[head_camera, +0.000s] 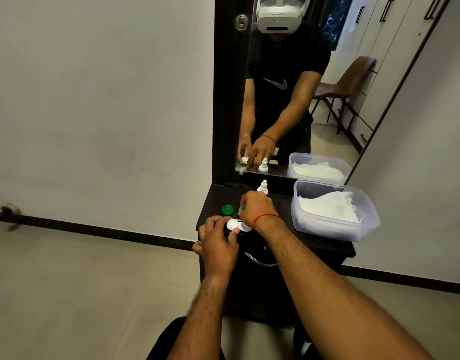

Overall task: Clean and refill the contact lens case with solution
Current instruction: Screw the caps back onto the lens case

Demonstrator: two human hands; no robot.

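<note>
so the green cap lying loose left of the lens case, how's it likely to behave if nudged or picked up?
Green cap looks like small moulded plastic, so probably stiff and very light. It seems to rest flat on the dark cabinet top, so a nudge would likely slide it, not tip it. It sits near the left edge, so a leftward push might send it off.

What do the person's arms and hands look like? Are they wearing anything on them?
Both arms are bare, with no sleeves showing on the forearms and some hair on them. The hands wear no gloves. The right hand has a thin red thread bracelet tied around its wrist. The left hand has nothing on its wrist, and no rings show on the fingers.
</note>
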